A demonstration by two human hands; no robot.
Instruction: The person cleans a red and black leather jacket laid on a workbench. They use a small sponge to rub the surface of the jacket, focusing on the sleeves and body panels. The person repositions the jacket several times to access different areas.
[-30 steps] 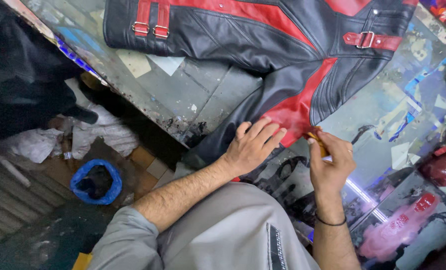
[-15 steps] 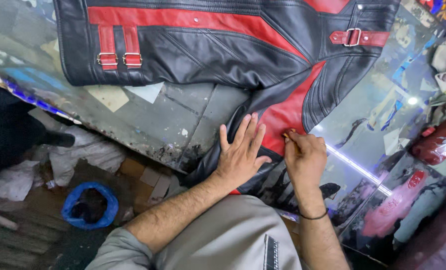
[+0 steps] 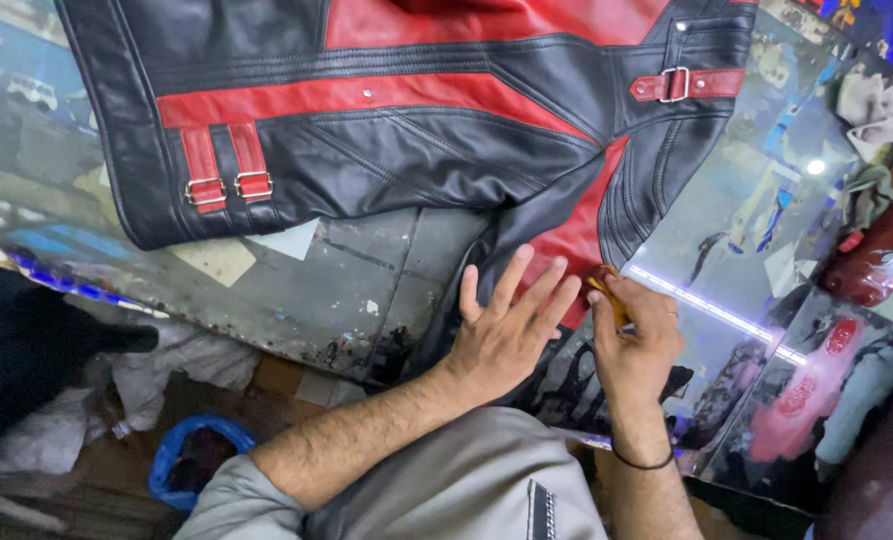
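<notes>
A black and red leather jacket lies spread across a worn, glossy table, filling most of the far half of the view. One sleeve hangs down toward the near edge, black along its sides with a red panel in the middle.

The left hand rests flat on that sleeve end, fingers spread wide and pointing far, palm pressing the leather against the table. It holds nothing. Just to its right, the right hand is curled tight around a small yellow-orange tool (too much of it is hidden by the fingers to tell its kind), with the tip at the red panel's edge. A thin dark band circles that wrist.

On the jacket, two red straps with metal buckles sit at the left hem, and another buckled red strap at the far right. Below the table's near-left edge, crumpled white cloth and a blue bag lie on the floor. Bright wrapped items crowd the right.
</notes>
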